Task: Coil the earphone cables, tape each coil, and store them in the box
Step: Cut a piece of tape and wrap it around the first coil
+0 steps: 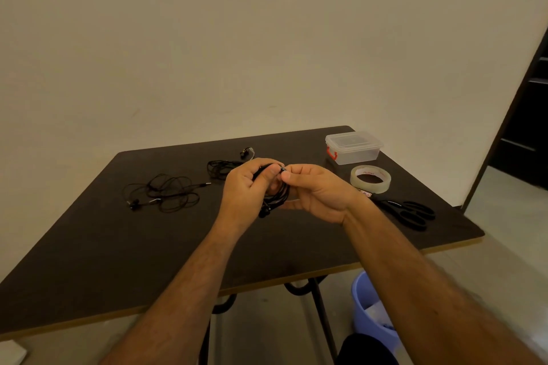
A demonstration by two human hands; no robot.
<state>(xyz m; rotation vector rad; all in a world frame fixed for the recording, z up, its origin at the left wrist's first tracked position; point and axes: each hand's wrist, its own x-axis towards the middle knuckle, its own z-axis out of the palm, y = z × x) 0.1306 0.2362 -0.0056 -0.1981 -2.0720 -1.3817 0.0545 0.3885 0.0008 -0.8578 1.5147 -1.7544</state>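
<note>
Both hands work above the bench (89, 246): the left hand (246, 187) grips a black coil (278, 195), and the right hand (314, 190) pinches its plug end. No tape (370, 179) is applied yet. Two cables (166, 191) lie loose, and the box (354, 148) stays lidded.

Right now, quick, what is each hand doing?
Left hand: closed around the coiled black earphone cable.
Right hand: pinching the end of that same cable between thumb and fingers.
</note>
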